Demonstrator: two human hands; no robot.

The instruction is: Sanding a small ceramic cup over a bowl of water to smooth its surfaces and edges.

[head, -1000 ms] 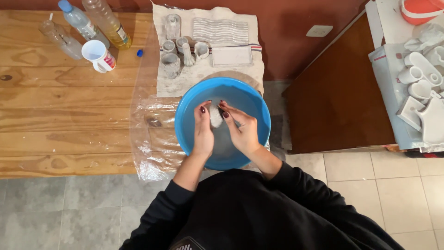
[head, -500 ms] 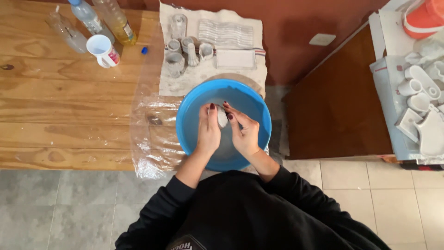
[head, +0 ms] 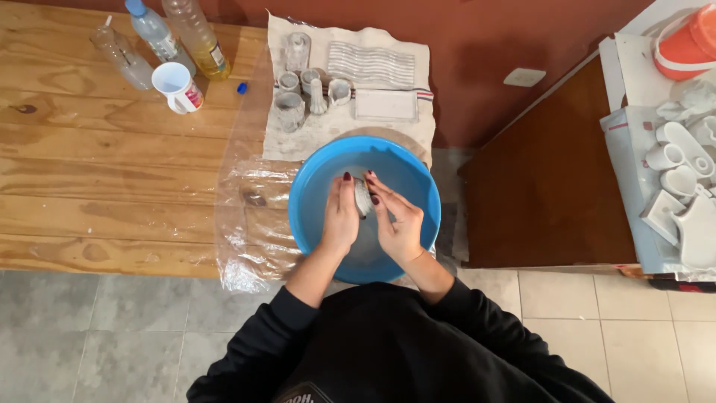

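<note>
A round blue basin sits at the front edge of a wooden table, on a sheet of clear plastic. Both my hands are inside it. My left hand and my right hand press from either side on a small whitish-grey piece, which shows only between the fingertips. Its shape is mostly hidden by my fingers.
Behind the basin a pale cloth carries several small grey cups and flat moulded pieces. Plastic bottles and a white mug stand at the table's back. A brown cabinet and a shelf of white pieces are on the right.
My hands have closed in around the small piece and turned it; less of it shows now. The view has shifted slightly, so everything sits a little lower and to the right.
</note>
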